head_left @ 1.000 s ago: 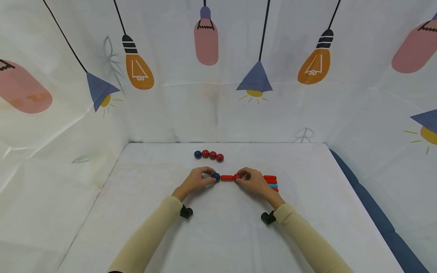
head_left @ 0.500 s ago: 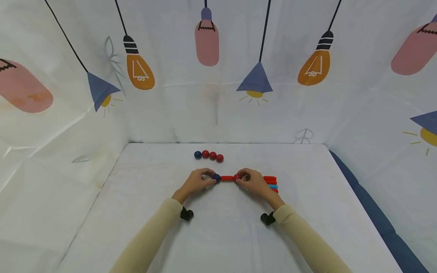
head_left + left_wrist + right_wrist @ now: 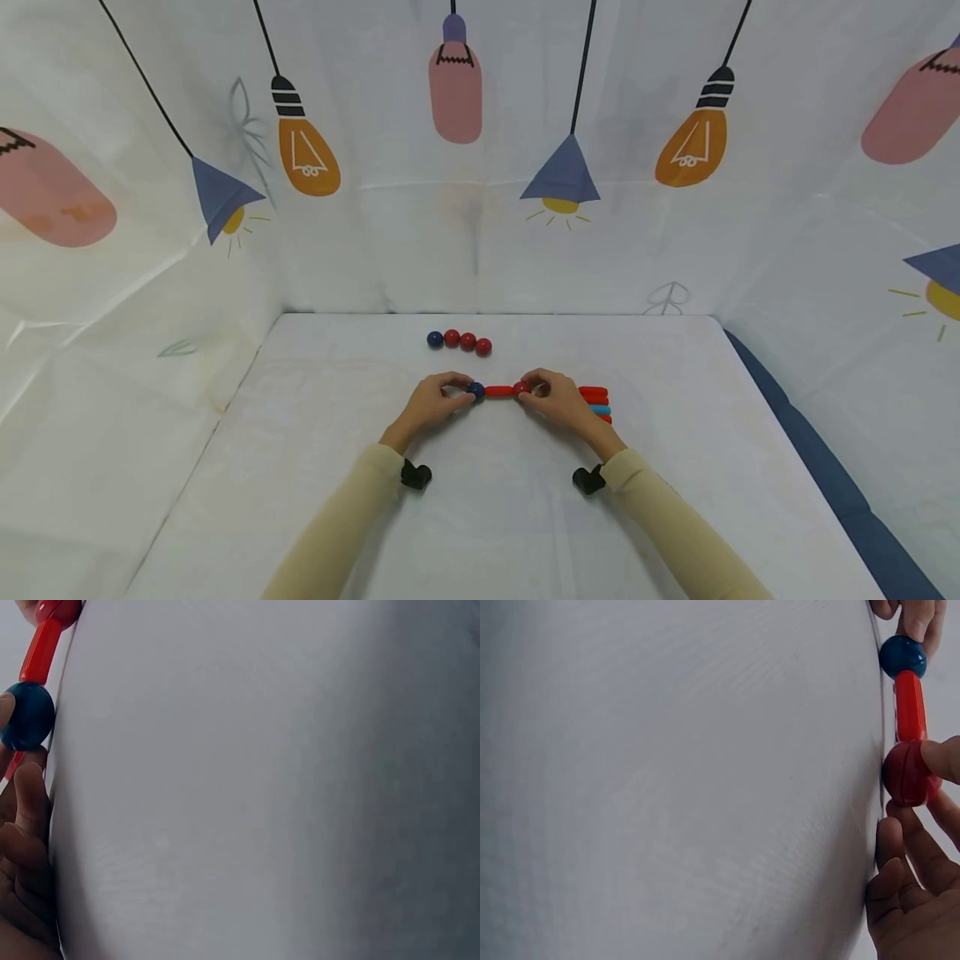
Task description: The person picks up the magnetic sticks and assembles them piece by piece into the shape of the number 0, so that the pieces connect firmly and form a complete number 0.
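Observation:
In the head view, my left hand pinches a dark blue ball between thumb and fingers. A short red rod runs from that ball to a red ball, which my right hand pinches at the other end. Ball, rod and ball form one straight line low over the white table. The right wrist view shows the rod's ends meeting both balls, with a thumb on the red ball. Seen from the left wrist, a thumb tip lies on the blue ball.
Beyond the hands, a blue ball and several red balls sit in a row on the table. Red rods and a light blue rod lie side by side, partly hidden behind the right hand. A patterned cloth hangs behind.
The left wrist and sleeve have shifted slightly right and toward the person. Both hands keep their pinch on the balls, and the joined rod and balls stay nearly in place.

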Tool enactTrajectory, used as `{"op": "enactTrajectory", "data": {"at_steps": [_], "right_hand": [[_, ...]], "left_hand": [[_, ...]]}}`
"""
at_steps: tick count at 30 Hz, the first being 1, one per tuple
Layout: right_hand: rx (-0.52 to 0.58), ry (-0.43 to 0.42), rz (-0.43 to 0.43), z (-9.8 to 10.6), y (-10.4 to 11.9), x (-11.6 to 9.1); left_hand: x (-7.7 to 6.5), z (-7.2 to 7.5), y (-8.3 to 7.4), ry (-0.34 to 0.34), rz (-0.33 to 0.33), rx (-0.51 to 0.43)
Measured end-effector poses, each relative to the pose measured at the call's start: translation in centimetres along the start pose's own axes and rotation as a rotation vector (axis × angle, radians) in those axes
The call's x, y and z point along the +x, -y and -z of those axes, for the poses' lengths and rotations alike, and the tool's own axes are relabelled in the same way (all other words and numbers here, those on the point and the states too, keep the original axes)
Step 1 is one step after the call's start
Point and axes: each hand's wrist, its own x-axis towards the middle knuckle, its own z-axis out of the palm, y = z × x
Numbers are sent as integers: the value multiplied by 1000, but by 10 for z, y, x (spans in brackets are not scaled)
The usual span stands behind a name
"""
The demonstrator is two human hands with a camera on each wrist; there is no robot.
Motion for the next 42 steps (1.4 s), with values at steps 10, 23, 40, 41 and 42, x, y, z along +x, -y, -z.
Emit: {"op": "enactTrajectory", "data": {"at_steps": [10,23,40,41,42], "right_hand": [[-10,3,23,0,-1,2],[-13,10,-3,1,3,1],[-13,70,-4,12,0,2],[-12,69,-5,11,0,2],[-12,67,-5,11,0,3]], "left_hand": [[-1,1,1,-5,38,-68],[-4,-1,1,-33,70,-70],[-3,-3,-2,-68,84,-79],[-2,-3,-2,-72,86,-88],[-1,-3,-1,-75,86,-93]]}}
